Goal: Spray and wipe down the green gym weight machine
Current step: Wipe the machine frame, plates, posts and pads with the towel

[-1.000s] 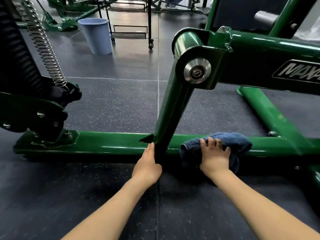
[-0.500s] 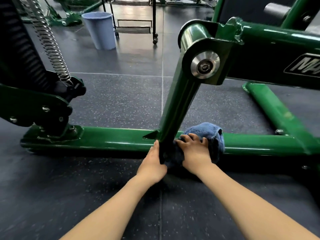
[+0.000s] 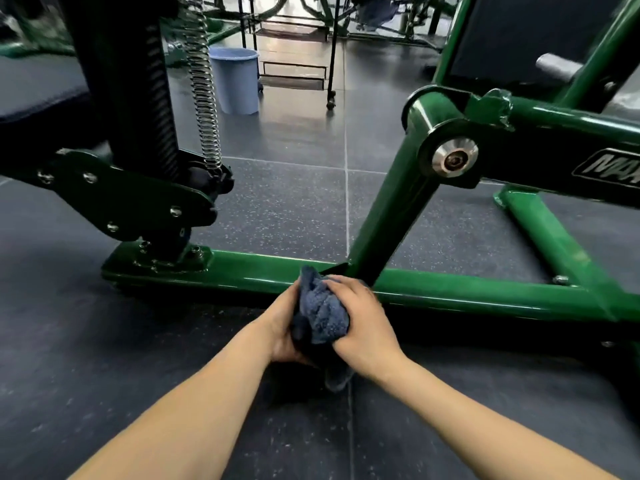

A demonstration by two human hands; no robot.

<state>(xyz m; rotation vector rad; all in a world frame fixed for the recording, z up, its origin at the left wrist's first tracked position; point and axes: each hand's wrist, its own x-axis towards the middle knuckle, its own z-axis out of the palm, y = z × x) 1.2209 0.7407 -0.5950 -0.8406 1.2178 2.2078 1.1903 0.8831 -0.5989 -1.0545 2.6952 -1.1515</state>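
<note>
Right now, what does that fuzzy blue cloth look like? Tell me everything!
The blue cloth is dark blue and fluffy, like a towel. It is bunched into a crumpled wad, not spread flat. The left hand and the right hand both grip it from either side, just in front of the green floor bar near where the slanted post meets it. A floppy end hangs down below the hands.

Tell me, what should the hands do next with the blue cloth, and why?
Probably press the cloth back onto the green bar and wipe leftward. Both the left hand and right hand hold it bunched up just in front of the bar, off the metal, as if regripping.
</note>
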